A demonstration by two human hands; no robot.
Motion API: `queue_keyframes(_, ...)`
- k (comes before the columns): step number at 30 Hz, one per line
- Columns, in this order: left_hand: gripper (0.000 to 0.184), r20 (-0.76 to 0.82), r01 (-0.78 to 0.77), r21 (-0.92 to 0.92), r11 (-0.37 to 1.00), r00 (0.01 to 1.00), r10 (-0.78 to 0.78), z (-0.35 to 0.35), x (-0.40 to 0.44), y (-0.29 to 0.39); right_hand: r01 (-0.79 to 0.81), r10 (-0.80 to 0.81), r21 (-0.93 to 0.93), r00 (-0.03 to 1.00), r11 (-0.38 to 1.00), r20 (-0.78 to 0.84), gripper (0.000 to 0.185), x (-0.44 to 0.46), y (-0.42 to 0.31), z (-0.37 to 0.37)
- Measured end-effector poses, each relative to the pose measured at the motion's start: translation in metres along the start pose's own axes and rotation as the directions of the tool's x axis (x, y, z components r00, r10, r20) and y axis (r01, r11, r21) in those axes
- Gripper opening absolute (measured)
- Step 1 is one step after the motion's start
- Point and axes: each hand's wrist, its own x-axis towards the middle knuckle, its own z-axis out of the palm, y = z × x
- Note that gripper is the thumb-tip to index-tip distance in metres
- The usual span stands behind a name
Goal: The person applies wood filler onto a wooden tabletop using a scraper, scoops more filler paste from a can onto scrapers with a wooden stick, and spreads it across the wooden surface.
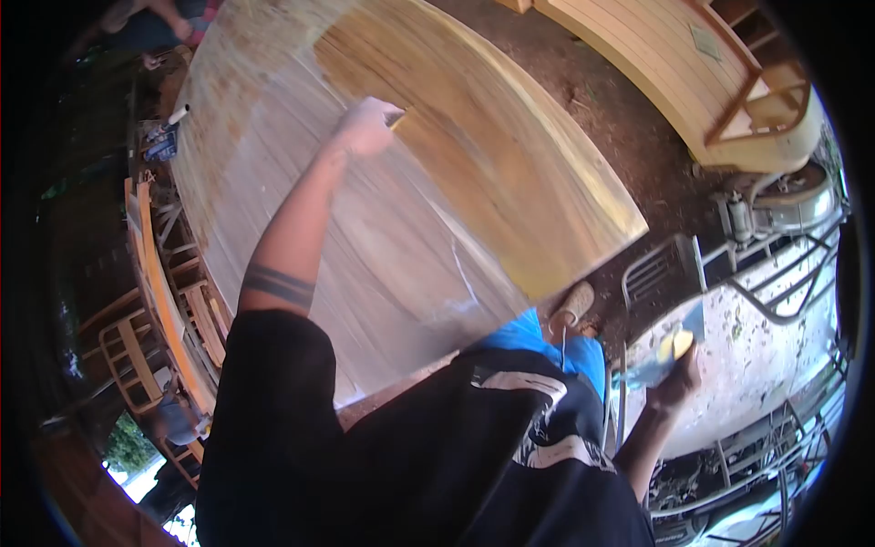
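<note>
A large wooden board (pixel 401 246) lies in front of me, pale and hazy on the left, darker yellow-brown on the right. My left hand (pixel 365 128) is closed over the pale-dark boundary, pressed on or just above the wood. A small flat piece with a yellowish edge (pixel 398 119) sticks out from its fingers; its kind is hidden by the hand. Off to the right, beyond the board, my right hand (pixel 674 381) grips a thin bluish sheet (pixel 649 366) bearing a yellow lump (pixel 676 344). Whether that lump is paste or a solid piece, I cannot tell.
Another person's arm (pixel 171 16) shows at the top left. A curved wooden bench (pixel 638 64) stands at the upper right. Metal frames (pixel 661 269) and a spotted white panel (pixel 747 351) are on my right. Wooden frames (pixel 137 360) stand at left. A foot in a shoe (pixel 576 301) is below the board's corner.
</note>
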Motion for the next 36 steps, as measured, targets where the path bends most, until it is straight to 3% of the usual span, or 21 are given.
queue_keyframes(1, 0.032, 0.007, -0.07, 0.011, 0.997, 0.997, 0.07, 0.016, -0.023, 0.022, -0.051, 0.052, 0.098, 0.999, 0.994, -0.011, 0.032, 0.003, -0.005, 0.005)
queue_keyframes(4, 0.033, 0.269, -0.047, -0.081, 0.996, 0.961, 0.067, 0.052, -0.083, 0.083, -0.077, 0.066, 0.072, 0.988, 0.994, 0.137, 0.04, 0.007, -0.016, -0.015)
queue_keyframes(7, 0.037, -0.128, -0.033, 0.068, 0.997, 0.991, 0.041, 0.058, -0.086, 0.079, -0.092, 0.063, 0.135, 0.976, 0.987, 0.206, 0.039, 0.007, -0.034, -0.026)
queue_keyframes(8, 0.039, -0.094, 0.051, 0.033, 0.998, 0.994, -0.048, 0.057, -0.088, 0.082, -0.092, 0.06, 0.138, 0.974, 0.986, 0.219, 0.039, 0.007, -0.038, -0.036)
queue_keyframes(13, 0.036, -0.094, -0.052, 0.103, 0.993, 0.994, 0.062, 0.13, -0.126, 0.107, -0.094, 0.083, 0.127, 0.992, 0.987, 0.092, 0.026, 0.005, -0.054, -0.059)
queue_keyframes(15, 0.037, -0.034, 0.073, 0.068, 0.995, 0.997, -0.071, 0.153, -0.163, 0.168, -0.113, 0.1, 0.114, 0.988, 0.987, 0.114, 0.027, 0.005, -0.058, -0.059)
queue_keyframes(17, 0.039, -0.059, 0.029, 0.067, 0.997, 0.998, -0.025, 0.181, -0.189, 0.202, -0.115, 0.103, 0.1, 0.988, 0.988, 0.114, 0.028, 0.002, -0.059, -0.063)
queue_keyframes(20, 0.041, 0.072, -0.092, 0.088, 0.992, 0.994, 0.086, 0.204, -0.215, 0.228, -0.181, 0.149, 0.131, 0.963, 0.975, 0.226, 0.03, -0.003, -0.065, -0.067)
queue_keyframes(23, 0.039, -0.019, -0.119, 0.048, 0.992, 0.993, 0.12, 0.197, -0.192, 0.208, -0.179, 0.156, 0.114, 0.97, 0.977, 0.184, 0.029, -0.006, -0.066, -0.076)
queue_keyframes(25, 0.036, -0.107, 0.044, -0.082, 0.996, 0.993, -0.052, 0.158, -0.164, 0.211, -0.181, 0.167, 0.102, 0.977, 0.978, 0.137, 0.029, -0.012, -0.068, -0.082)
queue_keyframes(27, 0.037, -0.079, 0.085, 0.059, 0.995, 0.994, -0.08, 0.132, -0.143, 0.219, -0.192, 0.183, 0.07, 0.975, 0.979, 0.125, 0.028, -0.016, -0.072, -0.084)
queue_keyframes(30, 0.037, -0.198, -0.026, 0.23, 0.973, 0.978, 0.073, 0.18, -0.148, 0.215, -0.183, 0.184, -0.02, 0.974, 0.983, 0.13, 0.025, -0.019, -0.075, -0.081)
queue_keyframes(33, 0.034, 0.163, -0.133, 0.071, 0.989, 0.979, 0.12, 0.2, -0.189, 0.255, -0.248, 0.243, 0.011, 0.956, 0.969, 0.163, 0.026, -0.018, -0.067, -0.083)
queue_keyframes(35, 0.031, 0.217, -0.102, -0.353, 0.93, 0.958, 0.187, 0.207, -0.212, 0.266, -0.189, 0.166, 0.122, 0.97, 0.974, 0.176, 0.027, -0.025, -0.071, -0.054)
queue_keyframes(36, 0.03, 0.061, -0.095, -0.573, 0.814, 0.985, 0.158, 0.203, -0.224, 0.28, -0.174, 0.151, 0.145, 0.976, 0.974, 0.155, 0.028, -0.031, -0.078, -0.042)
